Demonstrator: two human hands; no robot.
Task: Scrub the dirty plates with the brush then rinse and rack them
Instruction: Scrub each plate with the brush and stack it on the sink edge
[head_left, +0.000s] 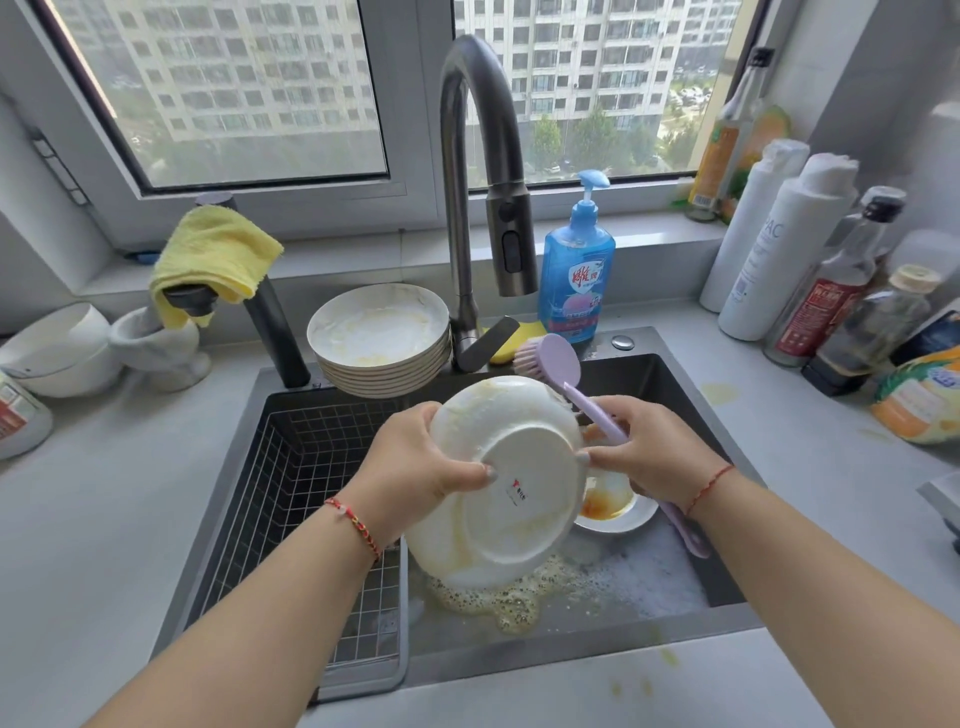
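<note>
White round ceramic plate (511, 483): held over the dark sink (670, 374), tilted with its underside and foot ring toward the camera, yellowish residue on the outer wall; this pose probably lets the back be scrubbed and the drips fall into the basin.
Left hand (421, 457): fingers curled round the plate's left rim, thumb on the underside.
Right hand (649, 452): fingers wrapped round the handle of the lilac plastic dish brush (558, 364), thumb tip touching the plate's right edge; bristle head raised above the plate's far rim, not yet on its back.
Second white dish (615, 506): lies in the basin under the right hand, holding orange sauce.
Sink contents: foam and yellow scum on the floor; black wire rack (296, 467) fills the left part, no plates in it, so racking appears not begun.
Stack of white soiled plates (382, 338): on the desk (130, 493) behind the sink, left of the grey tap (480, 156).
Blue pump bottle of detergent (576, 265): right of the tap.
</note>
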